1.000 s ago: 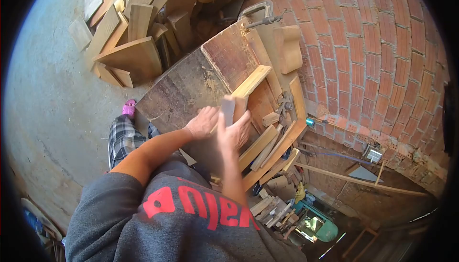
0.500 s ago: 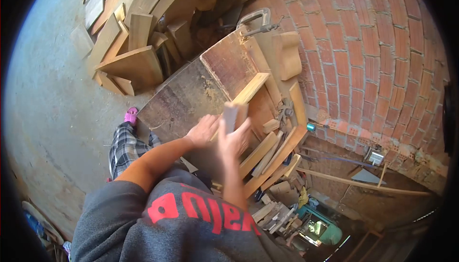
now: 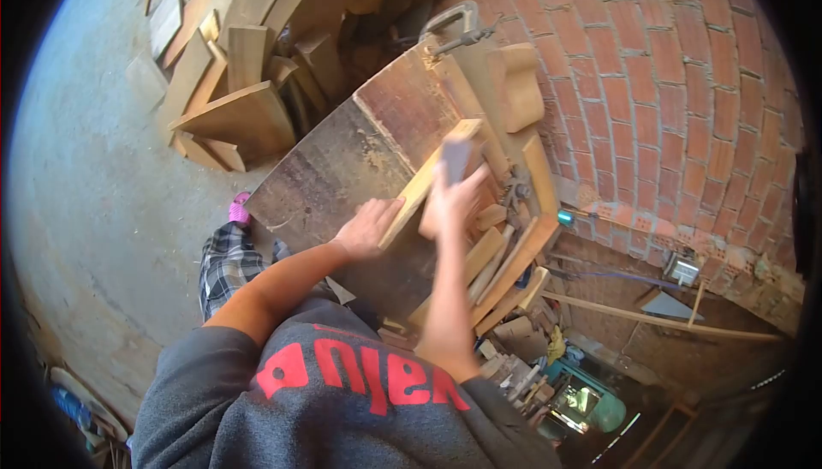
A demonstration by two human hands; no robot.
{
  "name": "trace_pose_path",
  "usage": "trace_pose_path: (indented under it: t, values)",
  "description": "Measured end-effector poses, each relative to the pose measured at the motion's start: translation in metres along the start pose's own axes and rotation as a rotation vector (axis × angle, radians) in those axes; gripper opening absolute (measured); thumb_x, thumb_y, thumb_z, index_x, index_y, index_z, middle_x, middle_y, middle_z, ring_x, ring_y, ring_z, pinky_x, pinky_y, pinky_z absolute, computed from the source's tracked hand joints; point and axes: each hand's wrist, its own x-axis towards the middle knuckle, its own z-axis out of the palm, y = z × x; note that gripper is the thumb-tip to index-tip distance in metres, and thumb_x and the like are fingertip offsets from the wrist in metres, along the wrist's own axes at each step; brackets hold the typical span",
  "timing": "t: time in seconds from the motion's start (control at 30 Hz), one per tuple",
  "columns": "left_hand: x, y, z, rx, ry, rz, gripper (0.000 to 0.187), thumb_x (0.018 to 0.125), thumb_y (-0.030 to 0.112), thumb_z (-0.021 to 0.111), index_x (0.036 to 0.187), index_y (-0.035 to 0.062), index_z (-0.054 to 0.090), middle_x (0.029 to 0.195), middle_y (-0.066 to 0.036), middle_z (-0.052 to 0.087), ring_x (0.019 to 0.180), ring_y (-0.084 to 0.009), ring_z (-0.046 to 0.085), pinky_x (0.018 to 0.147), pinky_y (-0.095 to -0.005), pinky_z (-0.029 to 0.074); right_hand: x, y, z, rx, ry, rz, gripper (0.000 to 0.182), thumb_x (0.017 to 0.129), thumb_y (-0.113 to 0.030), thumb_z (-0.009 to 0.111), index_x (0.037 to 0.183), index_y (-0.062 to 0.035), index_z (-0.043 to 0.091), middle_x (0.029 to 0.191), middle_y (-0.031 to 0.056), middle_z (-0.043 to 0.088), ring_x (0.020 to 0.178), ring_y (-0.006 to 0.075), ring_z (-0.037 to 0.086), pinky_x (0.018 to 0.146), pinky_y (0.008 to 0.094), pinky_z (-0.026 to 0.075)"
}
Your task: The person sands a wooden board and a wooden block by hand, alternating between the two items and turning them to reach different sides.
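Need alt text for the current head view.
A person's blurred right hand grips a grey-faced block by the far end of a wooden strip on a worn workbench; the left hand rests at the strip's near end. Wood pieces are piled upper left, a brick wall right.

You have room to move your left hand leftward over the workbench; a C-clamp obstructs its far corner, and loose wooden strips crowd your right hand.
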Motion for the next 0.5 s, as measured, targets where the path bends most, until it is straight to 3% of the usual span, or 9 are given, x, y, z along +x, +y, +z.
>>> trace_pose_path:
  t: [0.1, 0.2, 0.4, 0.5]
  values:
    - [-0.001, -0.01, 0.012, 0.014, 0.039, 0.034, 0.086, 0.074, 0.018, 0.066, 0.148, -0.0043, 0.03, 0.13, -0.022, 0.047, 0.111, -0.0382, 0.048, 0.099, -0.0447, 0.041, -0.097, 0.0, -0.012, -0.023, -0.023, -0.139, 0.09, 0.084, -0.053, 0.069, 0.141, 0.0056, 0.032, 0.122, 0.0324, 0.054, 0.111, 0.0474, 0.056, 0.093, 0.0521, 0.045]
    - [-0.002, -0.011, 0.012, 0.044, 0.017, 0.036, 0.089, 0.071, 0.02, 0.069, 0.148, -0.0043, 0.03, 0.127, -0.022, 0.048, 0.11, -0.0385, 0.049, 0.098, -0.0449, 0.041, -0.06, 0.005, -0.009, 0.101, -0.099, -0.046, 0.09, 0.083, -0.054, 0.071, 0.139, 0.0053, 0.032, 0.121, 0.0328, 0.054, 0.109, 0.0477, 0.057, 0.09, 0.053, 0.046]
    - [0.001, -0.002, 0.003, 0.042, -0.025, -0.004, 0.09, 0.07, 0.018, 0.069, 0.148, -0.0033, 0.03, 0.129, -0.021, 0.048, 0.115, -0.0374, 0.048, 0.101, -0.0434, 0.041, 0.129, -0.02, -0.003, -0.037, -0.091, 0.084, 0.081, 0.079, -0.056, 0.074, 0.127, 0.0023, 0.042, 0.118, 0.0269, 0.061, 0.11, 0.044, 0.061, 0.091, 0.051, 0.049]
    - [-0.002, 0.004, -0.008, 0.011, -0.062, -0.006, 0.087, 0.071, 0.017, 0.068, 0.147, -0.0028, 0.031, 0.13, -0.02, 0.047, 0.117, -0.037, 0.047, 0.102, -0.0426, 0.04, 0.103, -0.018, 0.0, 0.002, -0.093, 0.129, 0.08, 0.08, -0.056, 0.073, 0.126, 0.0026, 0.043, 0.117, 0.0272, 0.061, 0.109, 0.0436, 0.061, 0.091, 0.0508, 0.049]
